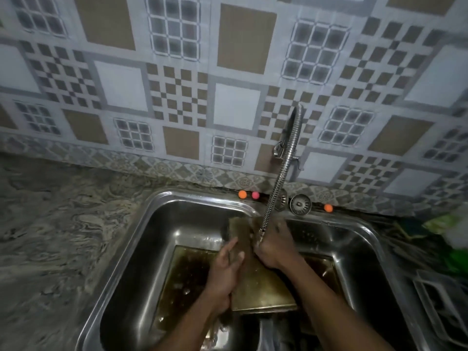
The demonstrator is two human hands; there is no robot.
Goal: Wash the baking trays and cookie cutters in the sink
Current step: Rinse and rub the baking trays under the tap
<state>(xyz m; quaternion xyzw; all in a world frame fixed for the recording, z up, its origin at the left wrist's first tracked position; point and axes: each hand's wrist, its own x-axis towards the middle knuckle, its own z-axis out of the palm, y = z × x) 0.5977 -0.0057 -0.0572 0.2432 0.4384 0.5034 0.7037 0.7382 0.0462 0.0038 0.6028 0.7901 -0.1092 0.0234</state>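
One baking tray (260,287) is tilted in the sink (192,196) under the tap hose (278,178), my left hand (225,264) pinching its left edge, right hand (274,247) clamped over its far-right edge; second tray (187,274) lies flat beneath in brown water, cutters unseen, so I judge plenty left.

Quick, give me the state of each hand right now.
Left hand: grips the left edge of the brownish rectangular metal baking tray.
Right hand: on the same tray; fingers hidden, so its grip cannot be told.
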